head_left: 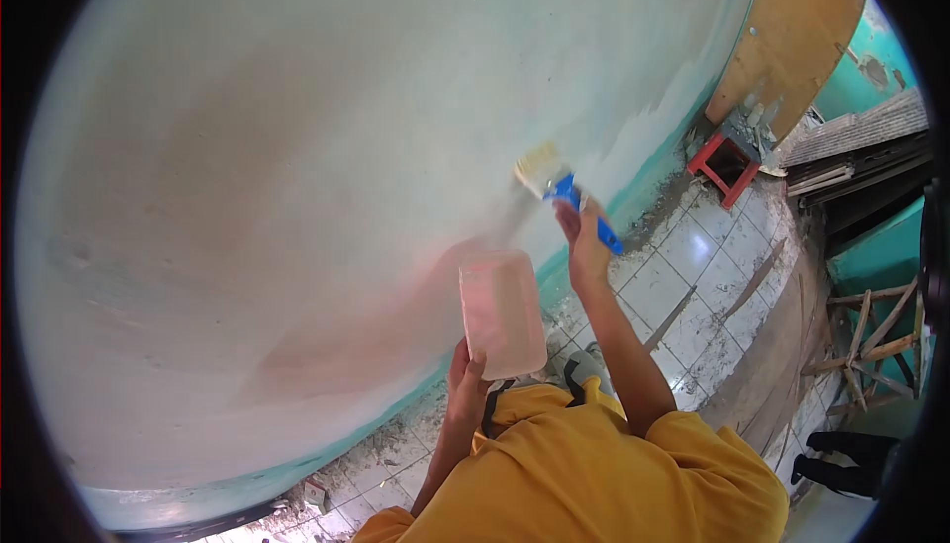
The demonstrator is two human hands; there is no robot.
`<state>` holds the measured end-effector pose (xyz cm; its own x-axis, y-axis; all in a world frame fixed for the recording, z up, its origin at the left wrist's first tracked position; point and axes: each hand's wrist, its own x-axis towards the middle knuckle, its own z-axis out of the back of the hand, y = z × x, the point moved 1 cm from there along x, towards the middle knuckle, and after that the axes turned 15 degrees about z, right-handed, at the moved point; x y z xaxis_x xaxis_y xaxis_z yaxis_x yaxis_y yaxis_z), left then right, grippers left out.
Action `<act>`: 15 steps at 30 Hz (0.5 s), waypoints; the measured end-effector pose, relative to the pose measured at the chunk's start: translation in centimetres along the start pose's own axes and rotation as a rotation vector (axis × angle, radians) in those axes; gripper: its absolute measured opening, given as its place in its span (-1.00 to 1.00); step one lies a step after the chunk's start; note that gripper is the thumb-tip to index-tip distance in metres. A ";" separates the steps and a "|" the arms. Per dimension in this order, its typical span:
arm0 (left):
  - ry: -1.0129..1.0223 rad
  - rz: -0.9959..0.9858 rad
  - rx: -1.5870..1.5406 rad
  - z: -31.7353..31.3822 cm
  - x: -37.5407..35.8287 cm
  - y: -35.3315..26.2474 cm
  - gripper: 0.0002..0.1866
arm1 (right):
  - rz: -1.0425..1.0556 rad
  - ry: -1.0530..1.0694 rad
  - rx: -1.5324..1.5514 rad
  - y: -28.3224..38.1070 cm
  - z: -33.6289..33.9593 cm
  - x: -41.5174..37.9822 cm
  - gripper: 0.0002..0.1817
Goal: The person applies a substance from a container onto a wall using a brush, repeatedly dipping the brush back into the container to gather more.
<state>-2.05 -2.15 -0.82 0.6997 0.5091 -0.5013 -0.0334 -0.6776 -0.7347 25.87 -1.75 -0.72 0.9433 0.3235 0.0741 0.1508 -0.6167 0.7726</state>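
A wide paintbrush [560, 187] with pale bristles and a blue handle is in my right hand [588, 238], its fingers closed round the handle. The bristles are at the whitish wall [376, 128]; whether they touch it I cannot tell. Lower down, my left hand [467, 373] grips the bottom left edge of a pink rectangular tray [503, 316], with the thumb on its near side. What the tray holds is hard to make out. A teal strip of wall shows below the whitish coat.
Dusty white floor tiles [653, 291] run beside the wall. A red stool [726, 167] stands at the upper right, near stacked corrugated sheets [856, 133] and a wooden board [792, 29]. A wooden frame [871, 350] and dark clothing [846, 462] are at the right.
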 end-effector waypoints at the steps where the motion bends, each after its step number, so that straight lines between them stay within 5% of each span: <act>1: -0.001 0.007 -0.009 0.0 0.1 0.1 -0.21 | -0.023 -0.002 -0.063 -2.7 2.1 -0.4 -0.51; 5: -0.024 0.019 -0.001 -0.2 0.3 0.6 -0.21 | -0.165 -0.151 -0.188 -9.7 9.2 -0.7 -0.51; 15: -0.014 0.028 -0.005 -1.0 0.6 0.5 -0.26 | 0.136 0.028 -0.044 5.2 -0.7 4.8 -0.51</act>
<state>-0.92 -2.74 -0.98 0.6885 0.4972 -0.5280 -0.0489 -0.6945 -0.7178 30.96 -2.87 4.06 0.9454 0.2593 0.1976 0.0082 -0.6248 0.7808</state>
